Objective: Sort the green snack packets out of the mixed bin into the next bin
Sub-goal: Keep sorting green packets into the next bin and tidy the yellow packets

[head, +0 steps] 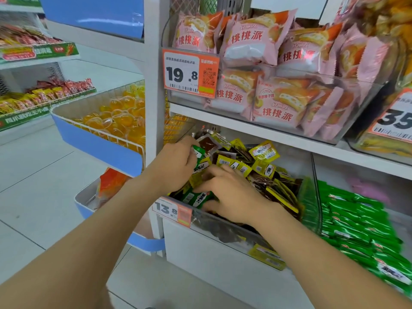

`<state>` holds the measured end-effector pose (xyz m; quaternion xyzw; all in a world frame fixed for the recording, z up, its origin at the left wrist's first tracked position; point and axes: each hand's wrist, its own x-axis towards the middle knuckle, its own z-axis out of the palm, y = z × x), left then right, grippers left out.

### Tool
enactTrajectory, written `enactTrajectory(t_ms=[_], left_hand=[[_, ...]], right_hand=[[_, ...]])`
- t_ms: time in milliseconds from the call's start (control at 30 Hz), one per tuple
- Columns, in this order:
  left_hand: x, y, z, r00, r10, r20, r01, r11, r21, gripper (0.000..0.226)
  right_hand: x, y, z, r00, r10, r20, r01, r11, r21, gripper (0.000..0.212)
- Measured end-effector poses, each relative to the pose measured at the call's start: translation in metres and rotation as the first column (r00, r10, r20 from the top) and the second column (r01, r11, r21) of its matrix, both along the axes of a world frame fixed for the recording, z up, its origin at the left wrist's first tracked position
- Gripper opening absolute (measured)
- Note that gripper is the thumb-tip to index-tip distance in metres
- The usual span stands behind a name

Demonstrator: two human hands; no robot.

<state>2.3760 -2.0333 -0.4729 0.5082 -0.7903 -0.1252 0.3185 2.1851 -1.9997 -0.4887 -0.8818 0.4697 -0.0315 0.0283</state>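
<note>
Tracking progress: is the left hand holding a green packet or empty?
Holding: the left hand pinches a green packet above the mixed bin.

Mixed bin (223, 229) sits L of next bin (347, 170); pastry-packet bin (312, 73) on shelf (245, 128) above both.

White shelf (200, 253) carries mixed bin (223, 230), next bin (319, 197) (just beside it).

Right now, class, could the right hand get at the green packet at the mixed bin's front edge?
Probably yes: the right hand is open right beside that green packet, which lies uncovered on top; the left hand grips a second packet further back.
</note>
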Motion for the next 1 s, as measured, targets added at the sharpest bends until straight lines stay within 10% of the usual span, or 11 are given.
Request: enactTrajectory(t_ms=[233,400,600,733,1000], left_hand=[[0.0,0.011,0.01,0.98,0.095,-0.174,-0.067,0.984,0.163,0.029],[-0.02,0.024,0.026,0.651,0.241,-0.72,0.321,0.772,0.549,0.028],[-0.002,0.03,0.025,0.944,0.318,-0.094,-0.31,0.947,0.082,0.026],[0.002,0.036,0.029,0.937,0.345,-0.05,-0.348,0.932,-0.099,0.023],[0.017,0.029,0.025,0.933,0.36,-0.023,-0.36,0.928,-0.093,0.028]], right_hand=[[-0.031,0.007,0.023,0.829,-0.173,0.531,0.32,0.926,-0.198,0.037],[-0.013,0.019,0.014,0.915,-0.061,0.399,0.213,0.913,-0.349,0.027],[0.001,0.002,0.002,0.854,-0.123,0.506,0.238,0.957,-0.169,0.025],[0.02,-0.01,-0.004,0.924,-0.041,0.38,0.066,0.996,-0.053,0.058],[0.041,-0.035,-0.011,0.967,0.066,0.245,-0.08,0.996,0.047,0.045]])
